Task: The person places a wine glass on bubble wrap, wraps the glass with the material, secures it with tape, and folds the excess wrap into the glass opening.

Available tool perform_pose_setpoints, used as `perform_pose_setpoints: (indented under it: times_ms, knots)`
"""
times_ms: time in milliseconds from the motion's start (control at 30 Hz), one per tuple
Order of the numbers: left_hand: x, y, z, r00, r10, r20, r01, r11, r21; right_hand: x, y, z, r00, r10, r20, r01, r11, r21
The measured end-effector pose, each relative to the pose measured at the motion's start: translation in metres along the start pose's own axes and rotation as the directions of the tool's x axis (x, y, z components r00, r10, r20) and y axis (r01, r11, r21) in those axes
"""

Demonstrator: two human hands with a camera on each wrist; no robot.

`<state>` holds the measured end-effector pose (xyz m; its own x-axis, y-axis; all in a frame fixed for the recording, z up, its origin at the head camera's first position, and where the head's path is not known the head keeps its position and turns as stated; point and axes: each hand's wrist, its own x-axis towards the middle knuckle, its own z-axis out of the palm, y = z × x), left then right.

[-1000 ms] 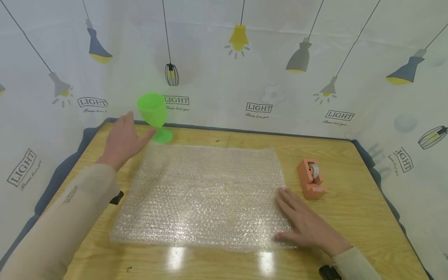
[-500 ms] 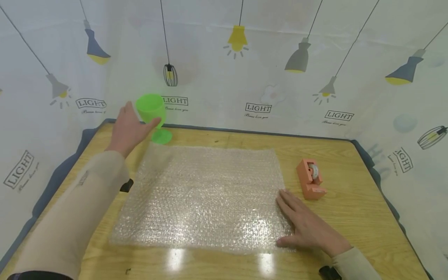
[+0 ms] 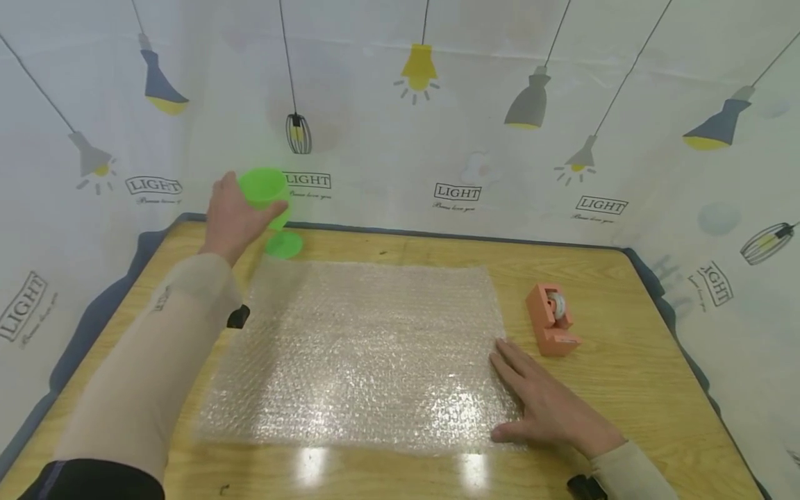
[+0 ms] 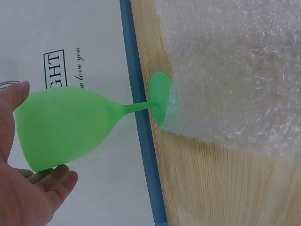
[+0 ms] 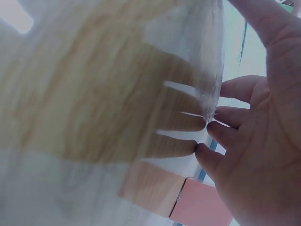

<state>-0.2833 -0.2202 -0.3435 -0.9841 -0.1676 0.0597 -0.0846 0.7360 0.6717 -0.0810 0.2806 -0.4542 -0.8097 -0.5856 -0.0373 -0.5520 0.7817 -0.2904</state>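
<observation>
A green plastic goblet stands upright at the back left of the wooden table, its foot right at a corner of the bubble wrap. My left hand is curved round its bowl, thumb on the near side. In the left wrist view, the thumb lies by the rim of the goblet and the fingers of the left hand along its other side. The clear sheet of bubble wrap lies flat. On its right edge rests my right hand, fingers extended and spread.
An orange tape dispenser with a roll of tape stands just right of the bubble wrap, beyond the right hand. A white curtain printed with lamps rises behind the wooden table and along both its sides.
My left hand has moved from beside the goblet up and inward round its bowl. The goblet stays standing in its place. My right hand has stayed on the bubble wrap's edge.
</observation>
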Motion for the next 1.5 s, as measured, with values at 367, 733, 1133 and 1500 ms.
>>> perform_pose_setpoints:
  times_ms: [367,733,1133,1500]
  knots:
    - [0.004,0.001,0.003,1.000,-0.004,-0.028,0.004,1.000,0.009,0.000,0.000,0.001,1.000,0.007,0.010,-0.007,1.000,0.016]
    - [-0.001,-0.003,-0.001,0.990,0.110,-0.082,-0.112,0.994,-0.017,0.001,0.000,0.000,0.999,0.035,0.034,-0.037,0.999,0.036]
    - [-0.013,-0.001,-0.008,0.977,0.191,-0.100,-0.195,0.980,-0.037,0.001,-0.001,-0.002,0.998,0.049,0.046,-0.051,0.998,0.046]
    - [-0.034,0.003,-0.012,0.971,0.230,-0.061,-0.234,0.969,-0.076,0.002,-0.001,-0.001,0.997,0.055,0.047,-0.058,0.997,0.052]
